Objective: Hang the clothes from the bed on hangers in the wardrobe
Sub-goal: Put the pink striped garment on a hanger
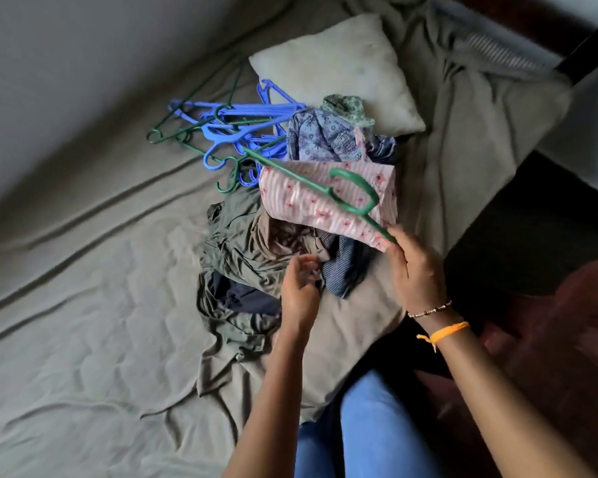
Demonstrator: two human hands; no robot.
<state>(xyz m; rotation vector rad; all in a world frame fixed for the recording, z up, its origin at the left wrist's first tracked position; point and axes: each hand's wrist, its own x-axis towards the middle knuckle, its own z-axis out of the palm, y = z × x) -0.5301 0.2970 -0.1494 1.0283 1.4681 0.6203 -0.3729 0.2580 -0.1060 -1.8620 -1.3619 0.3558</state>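
A heap of clothes lies on the bed: a pink striped garment (328, 201) on top, a blue floral one (321, 136) behind it, olive cloth (232, 246) and dark striped cloth (346, 267) in front. My right hand (415, 267) grips one end of a green hanger (346, 198) that slants over the pink garment. My left hand (301, 288) hovers over the front of the heap with fingers loosely curled, holding nothing that I can see. A tangle of blue and green hangers (232, 129) lies left of the clothes.
A pale pillow (335, 70) sits behind the heap on the grey-green sheet (94, 322). The bed edge runs along the right, with dark floor (546, 339) beyond it. My leg in blue jeans (370, 432) is at the bottom.
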